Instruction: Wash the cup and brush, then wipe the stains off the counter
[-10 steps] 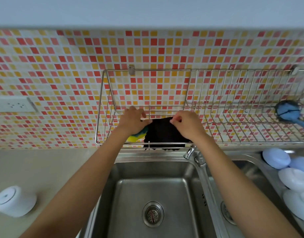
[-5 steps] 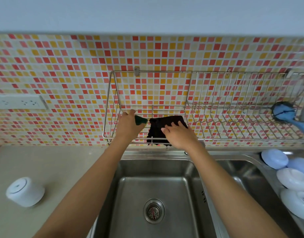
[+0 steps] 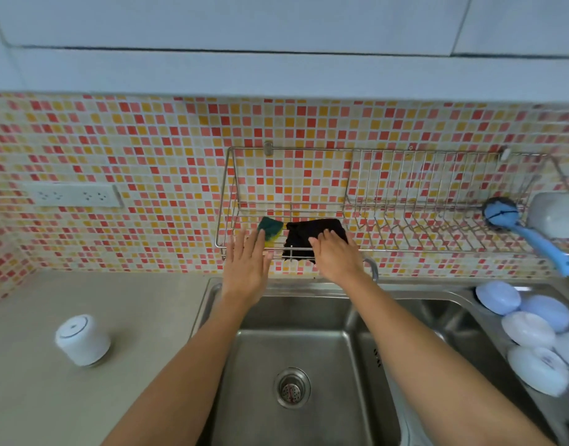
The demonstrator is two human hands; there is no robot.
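Observation:
A black cloth (image 3: 305,235) lies spread in the left end of the wire wall rack (image 3: 405,249), with a green and yellow sponge (image 3: 270,229) beside it on the left. My left hand (image 3: 247,263) hovers with straight fingers just below the sponge, holding nothing. My right hand (image 3: 336,255) is flat, its fingertips over the cloth's lower right part. A blue brush (image 3: 531,235) lies at the rack's right end next to an upturned white cup (image 3: 555,217). A white cup (image 3: 82,339) stands upside down on the beige counter (image 3: 115,304) at the left.
A steel double sink (image 3: 308,355) sits below my arms, drain in the middle, and its tap (image 3: 371,268) stands behind my right wrist. Several pale blue and white bowls (image 3: 534,333) lie stacked at the right. A wall socket (image 3: 72,196) is on the tiles at left.
Both hands have let go of the cloth and sponge and drawn back toward me, fingers now straight. The cloth and sponge stay in the rack. The camera has tilted up.

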